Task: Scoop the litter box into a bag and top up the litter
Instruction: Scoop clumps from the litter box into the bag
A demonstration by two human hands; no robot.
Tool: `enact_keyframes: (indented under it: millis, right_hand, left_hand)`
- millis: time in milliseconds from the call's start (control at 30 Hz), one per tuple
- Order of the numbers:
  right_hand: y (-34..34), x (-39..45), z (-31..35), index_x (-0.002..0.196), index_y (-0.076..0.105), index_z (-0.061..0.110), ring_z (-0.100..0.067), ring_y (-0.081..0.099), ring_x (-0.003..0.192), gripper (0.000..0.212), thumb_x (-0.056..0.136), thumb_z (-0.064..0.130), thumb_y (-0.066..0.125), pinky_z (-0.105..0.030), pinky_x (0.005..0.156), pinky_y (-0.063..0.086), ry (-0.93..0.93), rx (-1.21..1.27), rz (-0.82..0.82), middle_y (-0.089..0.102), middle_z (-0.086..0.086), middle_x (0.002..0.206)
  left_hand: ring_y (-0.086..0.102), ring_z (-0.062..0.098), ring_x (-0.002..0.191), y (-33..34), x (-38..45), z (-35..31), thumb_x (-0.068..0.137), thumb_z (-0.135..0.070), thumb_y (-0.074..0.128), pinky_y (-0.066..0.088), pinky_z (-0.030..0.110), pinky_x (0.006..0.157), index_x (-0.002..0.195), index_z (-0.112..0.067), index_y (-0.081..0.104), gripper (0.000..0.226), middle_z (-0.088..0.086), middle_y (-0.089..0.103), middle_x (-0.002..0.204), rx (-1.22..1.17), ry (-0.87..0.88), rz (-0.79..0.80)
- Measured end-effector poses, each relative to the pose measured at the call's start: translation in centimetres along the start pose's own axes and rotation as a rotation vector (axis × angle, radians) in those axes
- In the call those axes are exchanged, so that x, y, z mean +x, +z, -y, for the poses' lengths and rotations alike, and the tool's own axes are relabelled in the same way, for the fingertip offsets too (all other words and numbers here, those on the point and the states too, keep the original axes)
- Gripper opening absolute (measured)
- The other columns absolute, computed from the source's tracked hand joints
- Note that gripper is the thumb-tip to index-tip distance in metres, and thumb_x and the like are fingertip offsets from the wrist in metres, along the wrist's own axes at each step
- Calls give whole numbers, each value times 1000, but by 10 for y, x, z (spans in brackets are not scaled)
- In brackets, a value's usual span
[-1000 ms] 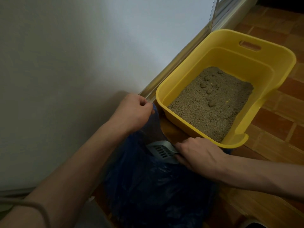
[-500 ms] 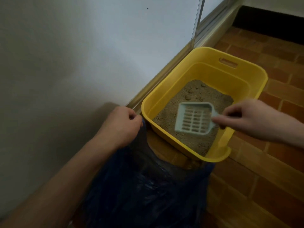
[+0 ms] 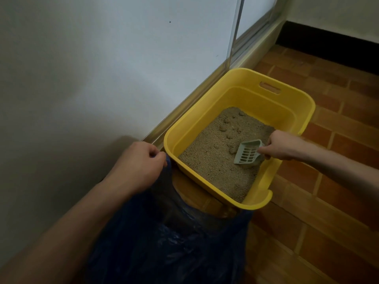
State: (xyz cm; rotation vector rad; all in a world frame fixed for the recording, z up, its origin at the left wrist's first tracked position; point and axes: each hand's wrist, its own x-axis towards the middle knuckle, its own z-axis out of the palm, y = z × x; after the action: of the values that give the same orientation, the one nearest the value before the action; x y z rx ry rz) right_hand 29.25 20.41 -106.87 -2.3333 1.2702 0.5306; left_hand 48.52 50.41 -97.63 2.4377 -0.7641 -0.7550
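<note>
Right-hand fingers (image 3: 264,149) pinched the scoop (image 3: 247,154), tipped into litter just left of them, ready to dig. Left hand (image 3: 137,163) clenched the bag (image 3: 174,247) rim, keeping it open.

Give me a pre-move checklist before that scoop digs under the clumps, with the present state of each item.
1. Scoop gripped: ok, the right hand holds its handle.
2. Scoop in the litter box: ok, its lip is down by the litter.
3. Clumps to lift: ok, several lie beyond the scoop, one right at its edge.
4. Bag held open: ok, the left hand grips its edge by the box's near corner.
5. Bag mouth close enough for the dump: ok, it sits against the box's near side.
6. Scoop empty: cannot tell, only its slotted underside shows.
</note>
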Motion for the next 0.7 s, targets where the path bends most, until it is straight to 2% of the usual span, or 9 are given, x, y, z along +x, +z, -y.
enact_keyframes:
  millis: [67,167,267,333,433,700]
  right_hand:
    - [-1,4,0,73,73,4,-10,39,33,39,99,32,64,-19,35,32,28,67,44,53,2,48]
    - [-2,11,-2,79,75,2,-11,37,37,35,97,30,65,-22,38,31,56,165,106,52,3,49]
    - [1,15,-1,80,72,5,-10,42,42,36,101,32,60,-22,40,35,24,79,134,57,1,58]
    - [6,16,3,79,67,10,-13,50,49,40,104,37,51,-24,46,41,-13,-135,99,61,0,65]
    - [13,20,8,73,55,13,-15,51,54,47,105,45,43,-24,49,39,-75,-323,-43,57,0,66]
    - [25,38,2,65,49,16,-16,47,51,52,103,52,44,-23,48,34,-114,-252,-120,50,0,60]
  left_hand:
    - [45,15,54,0,0,0,98,-23,55,34,25,51,83,-6,73,28,6,51,62,-2,-2,-5]
    - [50,17,60,-1,-1,-2,98,-23,56,37,26,52,84,-6,73,28,11,58,71,-4,-3,-7]
    - [46,17,57,0,-2,-2,98,-23,56,36,26,52,86,-2,73,30,10,54,67,-4,4,-6]
    - [43,15,54,0,-3,-3,98,-23,56,33,26,51,86,-3,73,29,6,48,61,-3,2,-4]
    - [42,14,51,0,-5,-5,99,-23,55,31,26,50,82,-8,73,28,3,47,58,0,-2,4]
    - [42,13,50,-2,-5,-5,100,-23,54,33,26,50,84,-8,72,28,5,50,61,-9,1,24]
